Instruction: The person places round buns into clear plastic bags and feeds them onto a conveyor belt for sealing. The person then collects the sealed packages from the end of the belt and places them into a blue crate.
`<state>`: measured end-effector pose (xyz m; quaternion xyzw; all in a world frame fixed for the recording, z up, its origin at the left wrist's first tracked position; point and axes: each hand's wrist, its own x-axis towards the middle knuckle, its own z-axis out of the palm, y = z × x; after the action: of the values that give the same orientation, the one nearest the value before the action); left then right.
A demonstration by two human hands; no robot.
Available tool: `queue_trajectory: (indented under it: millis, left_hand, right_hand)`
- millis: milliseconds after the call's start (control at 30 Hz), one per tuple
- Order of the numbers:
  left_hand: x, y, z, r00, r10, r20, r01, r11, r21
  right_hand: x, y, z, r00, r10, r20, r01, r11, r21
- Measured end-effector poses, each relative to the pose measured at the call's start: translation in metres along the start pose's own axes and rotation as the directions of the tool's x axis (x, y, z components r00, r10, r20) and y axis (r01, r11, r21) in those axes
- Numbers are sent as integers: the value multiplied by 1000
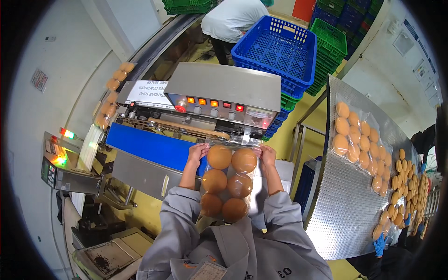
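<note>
My left hand (198, 153) and my right hand (266, 154) pinch the two upper corners of a clear plastic bag of round buns (229, 182). Inside the bag the buns lie in two columns, browned and smooth. The bag's mouth edge is up against the intake end of a continuous band sealer (224, 92), whose front panel has lit switches, knobs and a red button. To the left of the bag runs the sealer's blue conveyor belt (150, 140).
Bagged buns (364, 140) and loose buns lie on a dimpled metal table (343, 210) at right, with gloved co-workers beyond. Blue crates (276, 45) and green crates (329, 38) are stacked behind the sealer. A co-worker (232, 21) bends there. More bagged buns (108, 101) sit at left, near a printer-like machine (75, 178).
</note>
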<state>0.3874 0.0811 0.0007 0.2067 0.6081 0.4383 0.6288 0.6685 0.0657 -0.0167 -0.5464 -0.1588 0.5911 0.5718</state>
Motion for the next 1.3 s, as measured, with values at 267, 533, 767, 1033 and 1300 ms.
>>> queue_trajectory:
  millis: [267, 533, 767, 1033, 1300]
  left_hand:
    - [19, 9, -53, 995, 91, 51, -93, 995, 43]
    - [-55, -44, -132, 915, 390, 101, -403, 893, 199]
    - [-100, 16, -204, 879, -59, 473, 41, 998, 48]
    - [-93, 29, -247, 961, -143, 236, 94, 974, 206]
    - [-72, 35, -300, 979, -65, 194, 37, 989, 142]
  right_hand:
    - [-20, 30, 53, 951, -198, -236, 168, 976, -140]
    - [-167, 124, 89, 899, -395, -191, 190, 742, -643]
    - [-212, 125, 144, 943, 296, 151, -290, 955, -63]
    - [-197, 162, 171, 900, 372, 225, -355, 928, -112]
    - [-181, 211, 206, 883, 377, 280, -343, 925, -162]
